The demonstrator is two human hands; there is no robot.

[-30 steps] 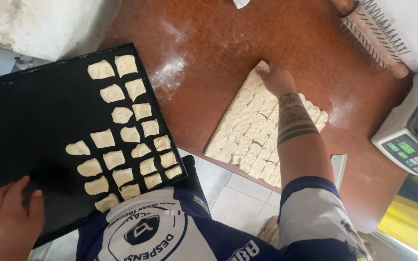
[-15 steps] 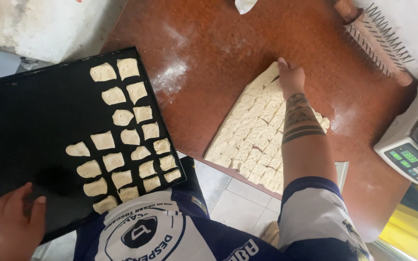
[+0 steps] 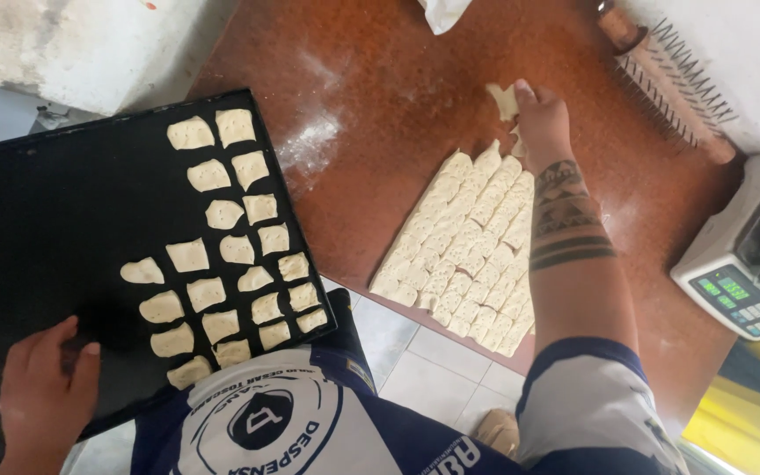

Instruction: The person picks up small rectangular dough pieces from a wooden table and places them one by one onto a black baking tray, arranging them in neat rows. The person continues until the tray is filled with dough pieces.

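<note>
The right hand (image 3: 540, 119) pinches a small dough piece (image 3: 503, 100) lifted just beyond the far end of the cut dough sheet (image 3: 464, 237) on the reddish worktop (image 3: 380, 105). The left hand (image 3: 41, 391) grips the near edge of the black tray (image 3: 54, 220) at left.

Spiked roller (image 3: 675, 84) lies near weighing scale (image 3: 736, 268).

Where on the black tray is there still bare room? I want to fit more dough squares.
The black tray is bare across its left and middle, between the left hand and the dough squares crowding its right edge. The right hand holds a piece above the cut sheet.
</note>
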